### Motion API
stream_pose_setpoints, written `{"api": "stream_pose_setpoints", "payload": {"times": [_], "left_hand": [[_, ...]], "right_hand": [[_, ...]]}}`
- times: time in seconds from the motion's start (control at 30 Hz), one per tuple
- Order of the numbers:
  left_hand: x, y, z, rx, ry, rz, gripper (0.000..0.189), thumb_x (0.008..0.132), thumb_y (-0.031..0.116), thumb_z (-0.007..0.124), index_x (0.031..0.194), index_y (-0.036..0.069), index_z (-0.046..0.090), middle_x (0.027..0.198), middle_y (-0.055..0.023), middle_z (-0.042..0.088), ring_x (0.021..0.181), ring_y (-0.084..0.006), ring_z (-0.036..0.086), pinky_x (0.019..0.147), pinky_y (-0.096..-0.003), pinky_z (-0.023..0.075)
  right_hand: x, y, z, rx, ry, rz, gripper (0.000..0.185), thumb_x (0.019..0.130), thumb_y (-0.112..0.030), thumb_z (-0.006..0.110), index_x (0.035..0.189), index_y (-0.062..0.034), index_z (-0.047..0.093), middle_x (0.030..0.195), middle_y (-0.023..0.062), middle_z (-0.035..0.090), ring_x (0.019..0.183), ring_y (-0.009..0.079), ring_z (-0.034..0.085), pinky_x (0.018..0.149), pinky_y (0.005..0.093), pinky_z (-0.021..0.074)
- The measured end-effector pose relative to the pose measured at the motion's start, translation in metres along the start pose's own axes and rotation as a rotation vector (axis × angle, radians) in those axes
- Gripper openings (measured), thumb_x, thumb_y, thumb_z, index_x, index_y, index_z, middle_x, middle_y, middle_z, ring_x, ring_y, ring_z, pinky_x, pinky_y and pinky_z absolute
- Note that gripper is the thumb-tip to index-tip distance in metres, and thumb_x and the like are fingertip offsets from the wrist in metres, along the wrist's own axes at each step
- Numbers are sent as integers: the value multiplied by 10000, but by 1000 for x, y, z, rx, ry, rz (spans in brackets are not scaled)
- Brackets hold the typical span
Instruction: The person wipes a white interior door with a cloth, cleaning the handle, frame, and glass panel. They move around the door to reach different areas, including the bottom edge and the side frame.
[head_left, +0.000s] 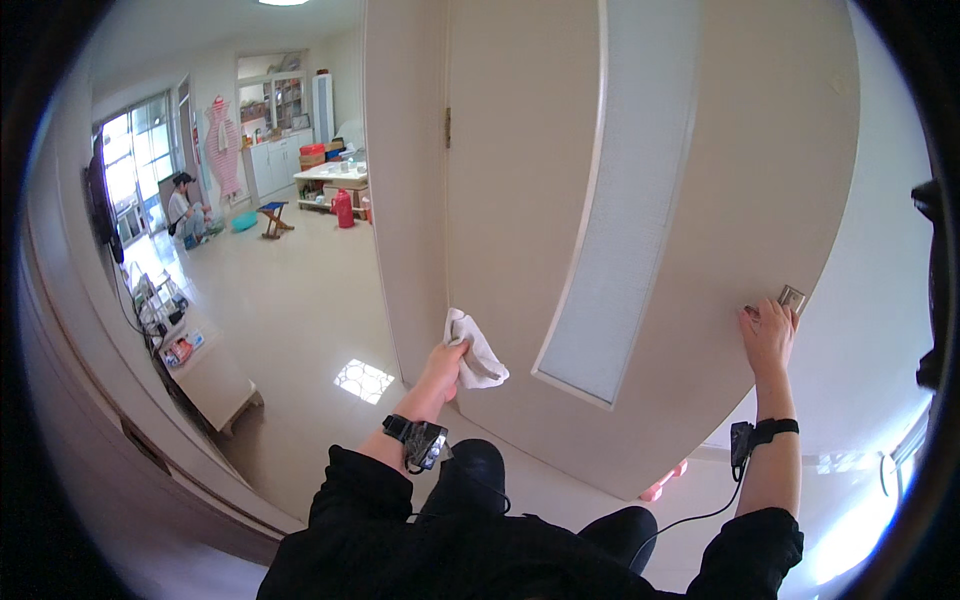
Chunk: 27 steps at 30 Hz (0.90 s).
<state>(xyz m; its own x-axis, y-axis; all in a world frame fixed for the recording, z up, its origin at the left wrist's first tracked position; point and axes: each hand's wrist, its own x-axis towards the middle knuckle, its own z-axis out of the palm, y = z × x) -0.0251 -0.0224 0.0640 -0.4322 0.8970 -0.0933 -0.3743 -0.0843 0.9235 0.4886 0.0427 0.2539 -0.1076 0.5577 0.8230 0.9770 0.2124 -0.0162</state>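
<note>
A folded white cloth (476, 352) is gripped in my left hand (444, 367), held in front of the door's hinge side. My right hand (771, 334) is closed around the metal door handle (752, 309), below and beside its latch plate (792, 298). The door (517, 225) is cream-coloured and stands swung away from its frame. A long frosted glass panel (637, 225) with a pale moulding runs down it. One metal hinge (448, 127) shows at its left edge. My fingers hide most of the handle.
Left of the door frame (409, 187), a tiled room holds a low cabinet (206, 367), a folding stool (275, 220), a red thermos flask (343, 208) and a teal basin (244, 220). A person (189, 210) sits low near the glass doors. A pink dumbbell (664, 481) lies by the door's bottom edge.
</note>
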Motion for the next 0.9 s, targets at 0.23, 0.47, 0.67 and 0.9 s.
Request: {"api": "stream_pose_setpoints", "payload": {"times": [0.23, 0.47, 0.67, 0.9], "left_hand": [[5, -31, -15, -228, -113, -46, 373, 990, 218, 588, 1285, -10, 565, 1180, -124, 667, 1053, -247, 668, 913, -415, 543], [-27, -15, -9, -233, -281, -107, 380, 973, 161, 596, 1295, -37, 553, 1166, -133, 679, 1056, -249, 681, 914, -404, 565], [-41, -8, -7, -163, -385, -154, 409, 949, 177, 638, 1289, -35, 555, 1170, -134, 671, 1040, -239, 685, 885, -396, 574], [-49, -3, -1, -110, -440, -231, 425, 943, 216, 665, 1273, -30, 560, 1147, -121, 674, 1013, -225, 688, 852, -385, 579]], "right_hand": [[-3, 12, 23, -1, 59, -69, 241, 869, -306, 681, 865, -74, 615, 875, 89, 631, 941, 324, 587, 961, 474, 402], [-15, 16, 29, -56, -28, -50, 243, 862, -296, 689, 913, -71, 610, 938, 112, 636, 1000, 340, 587, 982, 478, 395], [-26, 15, 33, -83, -154, -32, 400, 784, -200, 740, 1119, -67, 568, 1136, 140, 599, 1198, 373, 506, 1073, 514, 350], [-52, -35, 37, -28, 35, -227, 605, 718, -118, 780, 1277, -124, 548, 1286, 123, 535, 1279, 370, 437, 1118, 537, 307]]}}
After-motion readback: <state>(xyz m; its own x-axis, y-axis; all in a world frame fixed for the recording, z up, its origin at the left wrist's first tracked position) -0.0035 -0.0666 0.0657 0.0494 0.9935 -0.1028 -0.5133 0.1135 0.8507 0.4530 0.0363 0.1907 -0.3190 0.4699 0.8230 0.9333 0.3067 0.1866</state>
